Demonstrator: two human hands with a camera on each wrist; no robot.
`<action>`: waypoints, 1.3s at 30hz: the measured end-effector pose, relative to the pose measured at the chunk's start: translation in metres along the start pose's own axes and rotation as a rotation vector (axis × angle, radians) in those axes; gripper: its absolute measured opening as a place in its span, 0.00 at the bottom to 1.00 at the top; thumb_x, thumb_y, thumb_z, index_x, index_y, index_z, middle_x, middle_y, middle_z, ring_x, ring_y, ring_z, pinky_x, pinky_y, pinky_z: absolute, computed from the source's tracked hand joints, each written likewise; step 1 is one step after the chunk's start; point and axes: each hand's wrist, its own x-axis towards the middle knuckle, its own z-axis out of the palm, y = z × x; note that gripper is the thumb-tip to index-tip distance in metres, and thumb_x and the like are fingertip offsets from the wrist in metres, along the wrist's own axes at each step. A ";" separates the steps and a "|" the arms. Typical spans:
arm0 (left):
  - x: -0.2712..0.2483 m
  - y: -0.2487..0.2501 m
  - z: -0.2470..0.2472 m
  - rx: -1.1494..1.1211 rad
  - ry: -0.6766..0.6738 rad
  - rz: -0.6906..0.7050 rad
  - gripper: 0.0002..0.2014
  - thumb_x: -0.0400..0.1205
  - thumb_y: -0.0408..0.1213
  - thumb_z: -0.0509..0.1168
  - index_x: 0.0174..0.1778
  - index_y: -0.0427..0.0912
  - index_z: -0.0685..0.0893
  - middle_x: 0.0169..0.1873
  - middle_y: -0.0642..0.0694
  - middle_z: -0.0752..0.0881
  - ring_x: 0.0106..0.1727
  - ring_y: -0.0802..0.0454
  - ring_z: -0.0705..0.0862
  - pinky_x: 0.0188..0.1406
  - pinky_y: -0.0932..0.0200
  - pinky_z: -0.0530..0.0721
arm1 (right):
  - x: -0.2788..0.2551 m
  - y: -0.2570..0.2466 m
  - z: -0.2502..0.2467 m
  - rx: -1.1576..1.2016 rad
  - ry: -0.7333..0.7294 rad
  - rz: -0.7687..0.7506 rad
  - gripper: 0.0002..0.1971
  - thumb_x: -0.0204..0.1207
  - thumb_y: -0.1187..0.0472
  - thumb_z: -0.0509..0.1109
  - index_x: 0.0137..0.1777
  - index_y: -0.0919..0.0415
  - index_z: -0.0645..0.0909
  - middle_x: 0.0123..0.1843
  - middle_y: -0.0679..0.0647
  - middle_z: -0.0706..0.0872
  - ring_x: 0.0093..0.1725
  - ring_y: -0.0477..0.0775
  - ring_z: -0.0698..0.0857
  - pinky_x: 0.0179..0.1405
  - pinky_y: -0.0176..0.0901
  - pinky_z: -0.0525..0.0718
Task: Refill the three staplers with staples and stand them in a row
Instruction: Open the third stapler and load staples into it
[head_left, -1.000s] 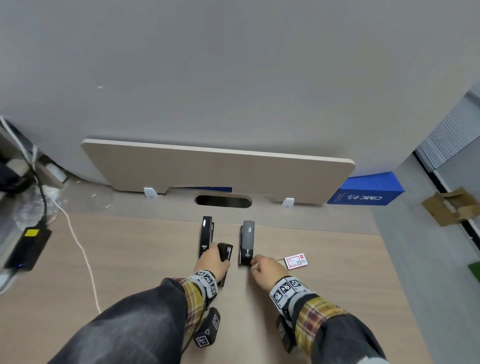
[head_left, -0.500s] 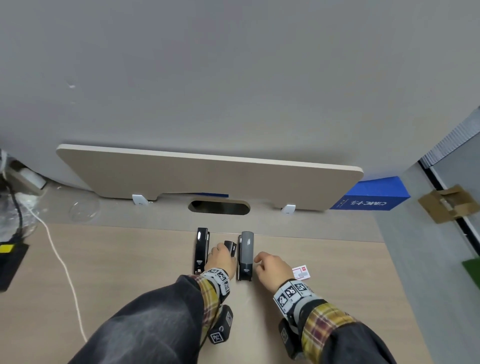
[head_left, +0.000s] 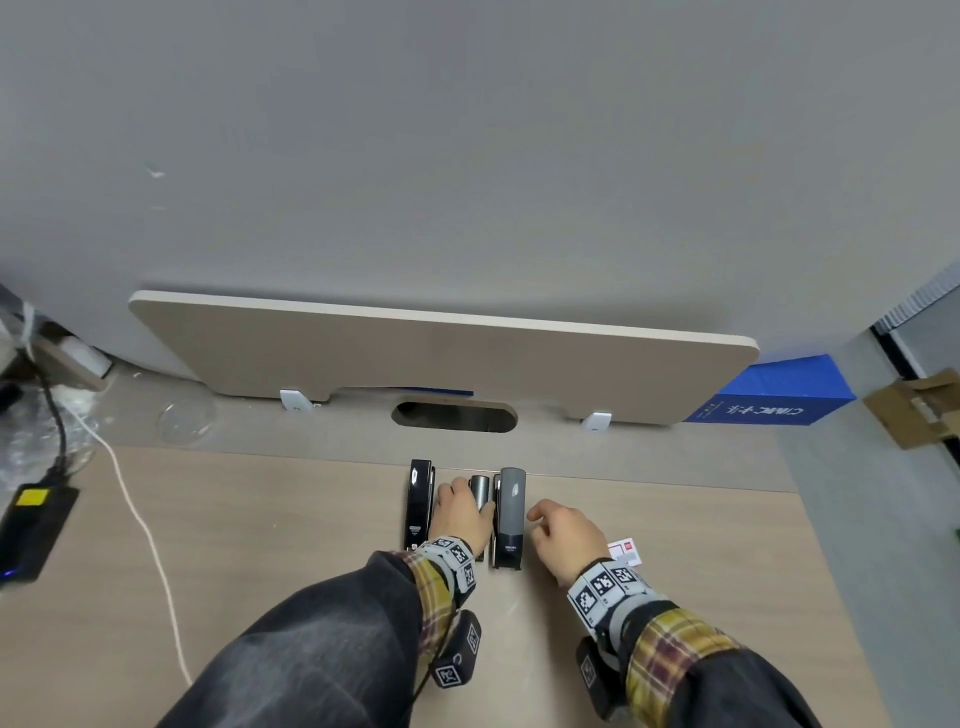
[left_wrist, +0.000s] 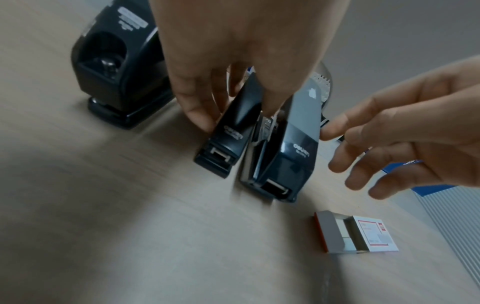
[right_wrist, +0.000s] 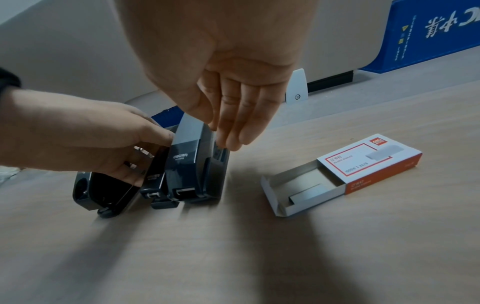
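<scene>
The staple box (right_wrist: 369, 164) reads "1000" and "24/6".

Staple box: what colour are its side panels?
Orange-red on the staple box, with a white top; right wrist view shows it best.

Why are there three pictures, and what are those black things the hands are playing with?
No machine here, just a person wearing three cameras. One sits on the head and looks down at a wooden desk. One sits on each wrist and looks along the fingers, so the hands look huge.

The black things are three staplers, side by side. The left hand grips the small stapler in the middle. Left of it stands the black stapler, right of it the gray stapler. The right hand is open beside the gray one and holds nothing. Near it lies an open box of staples.
</scene>
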 end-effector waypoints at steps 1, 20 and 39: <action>-0.004 -0.001 -0.003 0.004 0.029 0.027 0.22 0.82 0.43 0.64 0.69 0.40 0.69 0.66 0.39 0.72 0.62 0.40 0.80 0.61 0.49 0.80 | -0.001 -0.002 0.000 0.002 0.013 0.002 0.15 0.77 0.58 0.58 0.60 0.51 0.79 0.56 0.56 0.88 0.54 0.61 0.85 0.51 0.45 0.81; -0.041 -0.004 -0.031 0.388 -0.135 0.250 0.25 0.80 0.34 0.58 0.75 0.44 0.67 0.63 0.39 0.75 0.58 0.38 0.81 0.53 0.47 0.82 | -0.025 -0.026 -0.005 -0.037 0.093 -0.073 0.13 0.76 0.59 0.59 0.58 0.51 0.80 0.56 0.55 0.87 0.55 0.60 0.84 0.51 0.45 0.80; -0.062 -0.061 -0.077 0.374 -0.258 0.082 0.11 0.72 0.32 0.66 0.50 0.45 0.80 0.50 0.44 0.85 0.49 0.44 0.83 0.45 0.54 0.81 | -0.062 -0.013 0.012 -0.039 0.078 -0.079 0.12 0.76 0.59 0.60 0.54 0.50 0.82 0.54 0.54 0.89 0.54 0.60 0.85 0.50 0.46 0.82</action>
